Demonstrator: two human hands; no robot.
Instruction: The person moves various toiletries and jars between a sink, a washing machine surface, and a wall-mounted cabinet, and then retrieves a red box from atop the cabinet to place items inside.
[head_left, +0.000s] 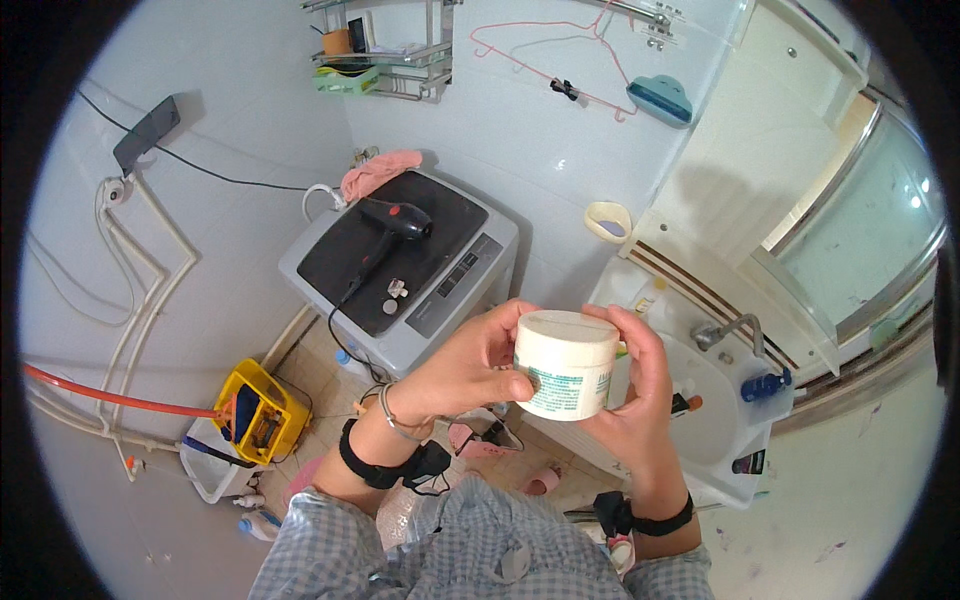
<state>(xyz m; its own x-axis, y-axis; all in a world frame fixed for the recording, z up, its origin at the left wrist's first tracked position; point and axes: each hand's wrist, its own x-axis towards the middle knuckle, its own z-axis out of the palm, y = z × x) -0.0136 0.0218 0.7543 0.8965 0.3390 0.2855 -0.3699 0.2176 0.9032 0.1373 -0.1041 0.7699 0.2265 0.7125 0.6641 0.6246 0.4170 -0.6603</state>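
Observation:
A squat white plastic jar (562, 375) with a lid is held up between both hands in front of my chest. Green print covers part of its side. My left hand (487, 360) grips the jar's left side, with the thumb across the front and the other fingers behind. On the opposite side, my right hand (637, 382) has its fingers near the lid's rim and its thumb low on the jar. The lid (574, 328) sits on the jar. Black straps with small devices circle both wrists, and a bracelet (390, 412) is on the left one.
A washing machine (491, 262) carries a black hair dryer (405, 221) and a pink cloth (379, 172). To the right are a washbasin (720, 412), a faucet (731, 330) and a blue pump bottle (765, 385). A yellow mop bucket (296, 420) stands at left.

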